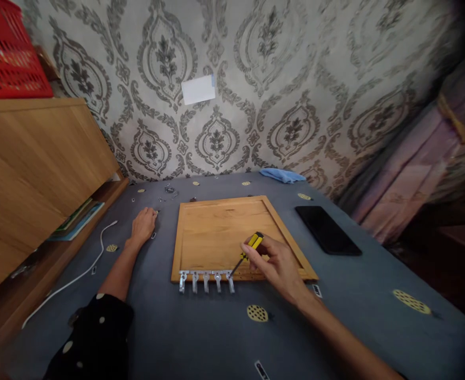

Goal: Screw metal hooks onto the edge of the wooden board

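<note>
A wooden panel (220, 232) lies flat on the grey cloth surface (184, 327). A metal hook rail (206, 279) with several hooks sits along its near edge. My right hand (277, 266) grips a yellow-and-black screwdriver (250, 247), its tip at the right end of the rail. My left hand (143, 224) rests on the cloth to the left of the panel, fingers curled over small screws near it; what it holds is hidden.
A black phone (327, 229) lies right of the panel. A blue cloth (282, 175) sits at the back by the patterned wall. Small screws (169, 191) are scattered behind the panel. A white cable (77, 274) runs along the left. A wooden cabinet (30, 174) carries a red crate (6, 53).
</note>
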`<state>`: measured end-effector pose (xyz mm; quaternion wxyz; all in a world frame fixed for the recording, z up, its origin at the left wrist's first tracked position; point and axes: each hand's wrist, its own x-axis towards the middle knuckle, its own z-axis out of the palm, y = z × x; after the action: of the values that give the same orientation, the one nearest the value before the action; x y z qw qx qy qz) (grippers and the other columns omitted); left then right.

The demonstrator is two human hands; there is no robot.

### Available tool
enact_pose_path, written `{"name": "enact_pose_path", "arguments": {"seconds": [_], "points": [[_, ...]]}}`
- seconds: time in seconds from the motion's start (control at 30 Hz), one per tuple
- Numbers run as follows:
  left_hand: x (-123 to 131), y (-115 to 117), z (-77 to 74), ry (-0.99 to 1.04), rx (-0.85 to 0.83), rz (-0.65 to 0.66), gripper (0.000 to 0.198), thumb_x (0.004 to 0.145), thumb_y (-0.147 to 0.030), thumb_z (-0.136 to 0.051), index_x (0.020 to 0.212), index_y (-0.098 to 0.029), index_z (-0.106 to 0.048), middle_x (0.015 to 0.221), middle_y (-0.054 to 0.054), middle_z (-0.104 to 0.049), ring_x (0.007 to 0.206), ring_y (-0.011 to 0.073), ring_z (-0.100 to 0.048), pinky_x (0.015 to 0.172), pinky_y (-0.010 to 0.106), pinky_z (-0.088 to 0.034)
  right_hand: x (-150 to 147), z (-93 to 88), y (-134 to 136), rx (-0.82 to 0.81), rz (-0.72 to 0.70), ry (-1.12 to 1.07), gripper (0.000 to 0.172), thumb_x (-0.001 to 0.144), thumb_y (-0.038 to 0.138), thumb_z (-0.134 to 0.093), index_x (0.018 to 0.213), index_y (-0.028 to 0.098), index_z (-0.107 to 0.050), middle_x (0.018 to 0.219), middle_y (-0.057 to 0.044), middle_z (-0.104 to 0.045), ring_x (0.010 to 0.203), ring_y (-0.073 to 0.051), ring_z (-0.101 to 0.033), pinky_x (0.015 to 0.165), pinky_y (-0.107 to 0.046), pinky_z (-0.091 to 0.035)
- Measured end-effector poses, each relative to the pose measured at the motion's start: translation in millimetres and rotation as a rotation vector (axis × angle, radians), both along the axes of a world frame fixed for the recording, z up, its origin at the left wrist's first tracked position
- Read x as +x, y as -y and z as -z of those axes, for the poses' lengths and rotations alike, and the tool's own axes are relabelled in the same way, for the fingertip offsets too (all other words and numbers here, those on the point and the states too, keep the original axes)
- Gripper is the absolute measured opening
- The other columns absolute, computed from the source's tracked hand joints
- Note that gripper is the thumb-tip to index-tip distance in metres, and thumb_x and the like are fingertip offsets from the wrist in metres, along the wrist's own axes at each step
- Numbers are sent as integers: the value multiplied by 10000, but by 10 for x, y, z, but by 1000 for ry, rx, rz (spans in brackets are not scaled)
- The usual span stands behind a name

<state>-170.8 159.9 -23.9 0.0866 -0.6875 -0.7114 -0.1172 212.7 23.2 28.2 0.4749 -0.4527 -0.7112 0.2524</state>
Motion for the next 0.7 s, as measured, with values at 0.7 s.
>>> {"name": "enact_pose_path", "arguments": {"seconds": [0.7], "points": [[38, 274, -190, 83, -63, 232, 211, 957, -149, -459, 1018, -219, -649, 1026, 62, -695, 966, 210, -637, 879, 325, -488, 14, 28, -3, -46, -6, -10, 285, 899, 443, -572, 744, 208, -621, 568, 2, -587, 536, -139, -559, 506, -270, -411]]}}
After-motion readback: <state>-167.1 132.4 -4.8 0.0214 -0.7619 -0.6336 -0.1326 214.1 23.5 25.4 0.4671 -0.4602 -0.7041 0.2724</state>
